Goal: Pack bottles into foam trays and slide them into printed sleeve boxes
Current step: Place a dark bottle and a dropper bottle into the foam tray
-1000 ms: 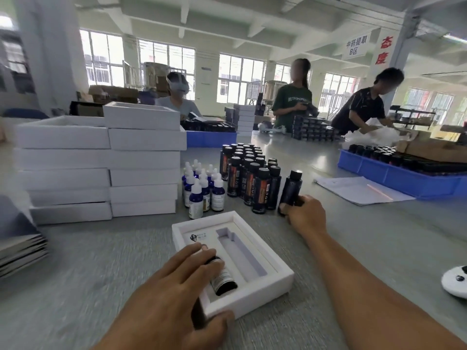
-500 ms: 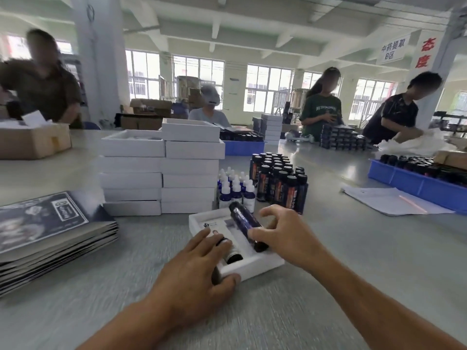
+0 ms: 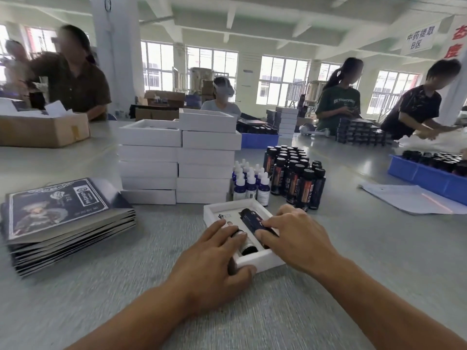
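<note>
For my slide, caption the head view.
Both hands, left hand and right hand, press bottles into a white foam tray.

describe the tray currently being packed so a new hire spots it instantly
Start at the two stacks of white trays mid-table, then come toward the camera. The foam tray lies alone, flat, under both hands, and unlike the stacked ones it already holds dark bottles.

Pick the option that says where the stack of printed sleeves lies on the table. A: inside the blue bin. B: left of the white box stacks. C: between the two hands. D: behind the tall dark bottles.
B: the stack of printed sleeves lies flat on the table, left of the white box stacks, well away from the foam tray.
</note>
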`<action>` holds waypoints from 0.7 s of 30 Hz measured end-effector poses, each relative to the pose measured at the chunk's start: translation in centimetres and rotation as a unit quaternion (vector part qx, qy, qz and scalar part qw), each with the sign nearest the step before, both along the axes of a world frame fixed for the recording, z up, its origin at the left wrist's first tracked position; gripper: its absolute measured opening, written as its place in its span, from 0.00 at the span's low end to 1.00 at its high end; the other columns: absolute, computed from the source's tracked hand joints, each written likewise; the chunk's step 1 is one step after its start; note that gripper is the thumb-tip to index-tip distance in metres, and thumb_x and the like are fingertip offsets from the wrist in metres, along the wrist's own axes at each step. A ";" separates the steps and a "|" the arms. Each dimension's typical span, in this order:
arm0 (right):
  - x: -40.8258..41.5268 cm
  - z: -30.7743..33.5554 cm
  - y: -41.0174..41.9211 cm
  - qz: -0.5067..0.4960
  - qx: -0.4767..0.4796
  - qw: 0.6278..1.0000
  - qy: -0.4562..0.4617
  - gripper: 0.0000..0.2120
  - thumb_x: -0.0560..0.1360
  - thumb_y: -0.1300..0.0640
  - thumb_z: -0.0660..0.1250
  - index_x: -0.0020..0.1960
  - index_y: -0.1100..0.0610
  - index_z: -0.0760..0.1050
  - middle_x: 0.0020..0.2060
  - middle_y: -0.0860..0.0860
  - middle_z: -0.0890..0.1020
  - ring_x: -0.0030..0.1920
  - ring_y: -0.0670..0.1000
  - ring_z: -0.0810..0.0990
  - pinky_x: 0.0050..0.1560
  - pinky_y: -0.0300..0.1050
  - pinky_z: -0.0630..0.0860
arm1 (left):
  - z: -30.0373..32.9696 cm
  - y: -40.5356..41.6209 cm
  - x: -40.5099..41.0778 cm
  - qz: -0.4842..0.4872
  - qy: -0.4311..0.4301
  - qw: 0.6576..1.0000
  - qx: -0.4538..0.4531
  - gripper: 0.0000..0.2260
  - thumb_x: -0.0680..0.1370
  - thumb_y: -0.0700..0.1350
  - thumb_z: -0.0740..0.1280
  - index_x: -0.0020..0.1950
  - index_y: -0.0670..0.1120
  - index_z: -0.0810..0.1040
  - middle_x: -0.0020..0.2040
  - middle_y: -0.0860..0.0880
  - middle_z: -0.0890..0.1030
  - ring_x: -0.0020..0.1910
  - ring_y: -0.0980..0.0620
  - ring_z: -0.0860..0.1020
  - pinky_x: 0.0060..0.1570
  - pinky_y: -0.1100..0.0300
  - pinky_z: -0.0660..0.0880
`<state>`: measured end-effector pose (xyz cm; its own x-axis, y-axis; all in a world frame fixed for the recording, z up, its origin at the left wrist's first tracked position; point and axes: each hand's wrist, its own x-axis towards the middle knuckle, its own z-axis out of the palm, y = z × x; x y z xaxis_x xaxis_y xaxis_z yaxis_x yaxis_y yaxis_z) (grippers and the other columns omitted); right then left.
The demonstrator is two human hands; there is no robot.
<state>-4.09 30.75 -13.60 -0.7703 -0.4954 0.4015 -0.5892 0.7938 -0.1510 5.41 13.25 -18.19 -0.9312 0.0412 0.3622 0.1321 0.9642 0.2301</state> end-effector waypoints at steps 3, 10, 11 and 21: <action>0.0 0.0 0.0 0.010 0.002 1.000 -0.007 0.20 0.77 0.39 0.63 0.60 0.49 0.82 0.55 0.48 0.79 0.54 0.49 0.74 0.50 0.47 0.76 | 0.0 0.0 -0.1 0.002 -0.001 1.000 0.002 0.37 0.72 0.72 0.50 0.78 0.58 0.54 0.78 0.63 0.52 0.75 0.63 0.39 0.69 0.62 0.44; -0.5 0.8 -0.3 -0.005 0.041 0.997 -0.068 0.17 0.77 0.41 0.65 0.57 0.50 0.83 0.56 0.49 0.78 0.54 0.49 0.76 0.51 0.50 0.77 | 0.0 0.1 -0.2 0.005 -0.014 1.000 -0.001 0.37 0.72 0.72 0.49 0.78 0.58 0.55 0.78 0.61 0.53 0.76 0.62 0.41 0.72 0.58 0.51; -0.5 0.9 -0.2 -0.007 0.036 0.996 -0.083 0.17 0.77 0.41 0.65 0.56 0.50 0.84 0.53 0.49 0.79 0.50 0.48 0.78 0.49 0.50 0.78 | -0.1 0.1 -0.2 0.007 -0.018 1.000 -0.003 0.37 0.72 0.72 0.49 0.78 0.57 0.55 0.78 0.61 0.53 0.76 0.61 0.41 0.72 0.57 0.52; -0.3 -0.4 1.3 0.017 -0.077 0.972 -0.220 0.20 0.77 0.40 0.64 0.67 0.42 0.76 0.62 0.47 0.80 0.51 0.46 0.76 0.44 0.40 0.72 | -0.4 0.4 -0.1 0.020 -0.034 0.999 -0.025 0.37 0.72 0.74 0.48 0.78 0.58 0.55 0.78 0.61 0.54 0.76 0.61 0.42 0.73 0.53 0.55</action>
